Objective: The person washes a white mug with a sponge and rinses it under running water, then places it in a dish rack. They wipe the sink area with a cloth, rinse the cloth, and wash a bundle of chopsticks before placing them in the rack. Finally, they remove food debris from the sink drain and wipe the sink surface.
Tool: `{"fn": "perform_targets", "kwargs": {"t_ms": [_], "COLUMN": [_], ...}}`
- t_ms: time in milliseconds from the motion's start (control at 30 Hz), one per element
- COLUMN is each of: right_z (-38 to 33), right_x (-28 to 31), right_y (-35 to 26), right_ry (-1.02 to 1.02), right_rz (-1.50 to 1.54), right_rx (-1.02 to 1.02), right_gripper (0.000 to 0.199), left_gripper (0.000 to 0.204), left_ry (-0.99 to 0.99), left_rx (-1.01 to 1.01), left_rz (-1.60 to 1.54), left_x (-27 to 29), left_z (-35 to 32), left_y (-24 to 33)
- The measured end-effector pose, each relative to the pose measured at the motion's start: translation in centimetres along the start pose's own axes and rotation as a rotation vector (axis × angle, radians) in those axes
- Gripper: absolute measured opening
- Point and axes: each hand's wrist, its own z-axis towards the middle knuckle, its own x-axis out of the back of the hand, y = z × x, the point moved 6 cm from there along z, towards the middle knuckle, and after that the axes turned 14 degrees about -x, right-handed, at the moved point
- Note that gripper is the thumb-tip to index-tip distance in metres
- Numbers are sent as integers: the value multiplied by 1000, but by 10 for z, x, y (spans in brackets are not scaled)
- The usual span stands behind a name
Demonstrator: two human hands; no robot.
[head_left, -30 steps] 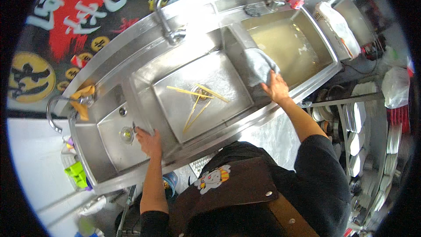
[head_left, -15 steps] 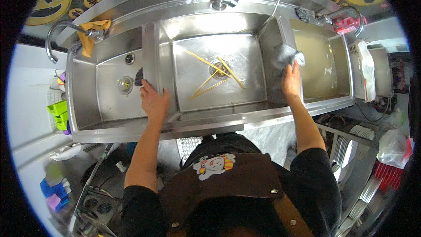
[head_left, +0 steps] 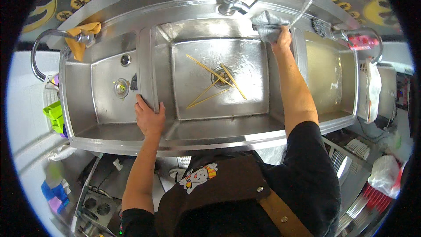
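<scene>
While left hand (head_left: 149,118) braces the divider (head_left: 147,68), right hand (head_left: 281,39) presses a bunched grey cloth (head_left: 267,25).

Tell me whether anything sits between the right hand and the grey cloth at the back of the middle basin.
Nothing visible does. The right hand already presses on the grey cloth at the middle basin's back right corner, below the faucet. The chopsticks lie apart, over the drain.

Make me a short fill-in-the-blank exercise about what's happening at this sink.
1. The right hand presses a grey ____ against the back corner of the middle basin.
2. The left hand rests on the divider between the left and ____ basins.
3. The chopsticks lie over the middle basin's ____.

Missing words: cloth; middle; drain
</scene>
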Motion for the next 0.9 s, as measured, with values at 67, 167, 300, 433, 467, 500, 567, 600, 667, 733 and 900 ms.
{"fn": "perform_targets", "kwargs": {"t_ms": [67, 167, 300, 433, 467, 500, 567, 600, 667, 733, 900], "right_z": [32, 3, -103, -181, -173, -190, -202, -206, -211, -225, -252], "right_x": [-37, -101, -207, -261, -261, -253, -231, -218, -180, -160, -199], "right_y": [29, 105, 221, 265, 274, 268, 276, 278, 303, 276, 180], "right_ry": [6, -143, -530, -639, -576, -623, -678, -695, -965, -889, -824], "right_rz": [-49, -154, -336, -332, -343, -349, -633, -764, -1042, -1084, -883], "right_rx": [-126, -178, -477, -272, -133, -100, 83, 185, 65, 141, 642], "right_gripper": [24, 20, 34, 49, 50, 54, 54, 55, 51, 50, 49], "left_gripper": [87, 87, 86, 86, 86, 86, 85, 85, 85, 85, 84], "left_ry": [-49, -79, -102, -63, -77, -81, -89, -89, -84, -52, -41], "left_rx": [40, 69, 108, 28, 35, 57, 73, 67, 52, 36, 51], "left_rz": [-36, -48, -55, -43, -49, -58, -57, -57, -35, -38, -37], "left_x": [5, 7, 4, 1, 3, 2, -1, -1, 0, 1, 4], "left_z": [6, 10, 5, 7, 9, 10, 7, 8, 8, 9, 5], "left_y": [8, 8, 5, 5, 6, 5, 3, 3, 4, 2, 1]}}
